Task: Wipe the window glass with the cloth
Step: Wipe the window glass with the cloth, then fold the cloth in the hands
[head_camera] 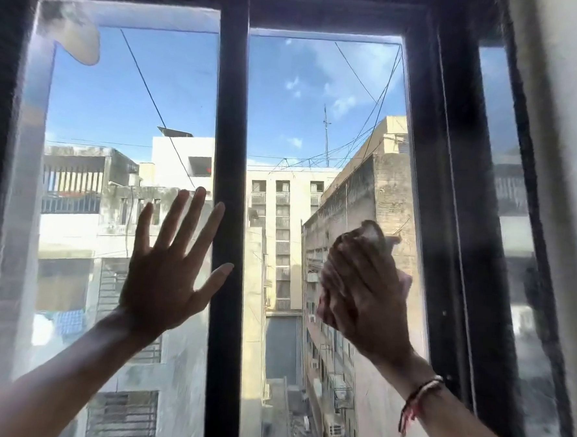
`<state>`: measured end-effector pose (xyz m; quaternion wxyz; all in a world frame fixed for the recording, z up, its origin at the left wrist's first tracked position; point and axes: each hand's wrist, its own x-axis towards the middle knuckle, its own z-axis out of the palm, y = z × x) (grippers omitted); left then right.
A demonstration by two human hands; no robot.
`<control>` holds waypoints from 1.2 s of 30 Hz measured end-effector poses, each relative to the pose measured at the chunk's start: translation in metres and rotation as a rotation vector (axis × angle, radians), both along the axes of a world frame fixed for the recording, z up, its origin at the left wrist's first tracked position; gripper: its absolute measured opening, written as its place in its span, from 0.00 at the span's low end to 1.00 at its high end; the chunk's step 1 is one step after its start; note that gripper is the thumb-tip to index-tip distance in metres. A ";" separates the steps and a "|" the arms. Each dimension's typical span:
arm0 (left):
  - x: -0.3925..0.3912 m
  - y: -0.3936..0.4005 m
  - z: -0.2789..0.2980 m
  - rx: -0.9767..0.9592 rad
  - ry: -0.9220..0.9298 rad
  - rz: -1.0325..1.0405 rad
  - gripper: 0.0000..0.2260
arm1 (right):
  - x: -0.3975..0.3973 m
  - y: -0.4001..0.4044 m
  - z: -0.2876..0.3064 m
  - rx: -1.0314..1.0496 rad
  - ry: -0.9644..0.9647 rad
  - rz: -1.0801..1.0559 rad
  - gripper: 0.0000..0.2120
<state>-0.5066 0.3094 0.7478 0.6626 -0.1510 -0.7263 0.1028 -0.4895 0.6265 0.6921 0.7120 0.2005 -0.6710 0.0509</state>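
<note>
Bracing the sash, the left hand lay flat with fingers spread wide on the left pane, grasping nothing. The right hand clenched the bunched cloth against the right pane, apparently mid-wipe beside the dark frame.

Two bare forearms, sleeveless, with red, dark and pale thread bracelets around the right wrist.

Glossy glass, soft crumpled cloth
</note>
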 end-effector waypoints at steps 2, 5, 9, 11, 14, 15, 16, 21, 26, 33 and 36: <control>-0.001 0.002 0.000 0.009 0.002 -0.007 0.35 | 0.006 0.014 0.034 -0.203 -0.012 0.013 0.25; -0.003 0.004 0.001 0.001 -0.030 -0.016 0.35 | 0.008 0.001 0.067 -0.366 -0.050 0.169 0.24; 0.008 0.012 -0.004 0.059 -0.123 -0.034 0.34 | 0.010 -0.038 0.040 -0.175 -0.115 0.343 0.15; 0.025 0.019 -0.005 0.113 -0.212 -0.059 0.34 | 0.021 -0.053 0.019 -0.072 -0.252 0.447 0.10; 0.066 0.028 -0.024 0.126 -0.402 -0.187 0.33 | 0.048 -0.067 -0.010 -0.082 -0.611 0.708 0.09; 0.081 0.028 -0.032 0.130 -0.470 -0.275 0.33 | 0.059 -0.071 -0.019 -0.145 -0.753 0.813 0.09; 0.100 0.023 -0.041 0.163 -0.550 -0.375 0.33 | 0.070 -0.077 -0.030 -0.197 -0.868 0.912 0.10; 0.195 -0.037 -0.104 0.539 -1.142 -0.704 0.31 | 0.130 -0.145 -0.090 -0.374 -1.249 1.534 0.12; 0.283 -0.129 -0.205 1.123 -1.219 -0.731 0.11 | 0.178 -0.254 -0.177 -0.438 -1.587 1.505 0.11; 0.422 -0.243 -0.446 1.834 -1.255 -0.275 0.04 | 0.279 -0.389 -0.411 -0.334 -2.437 0.858 0.17; 0.472 -0.265 -0.555 2.070 -1.264 -0.082 0.04 | 0.334 -0.420 -0.506 -0.554 -2.705 0.896 0.11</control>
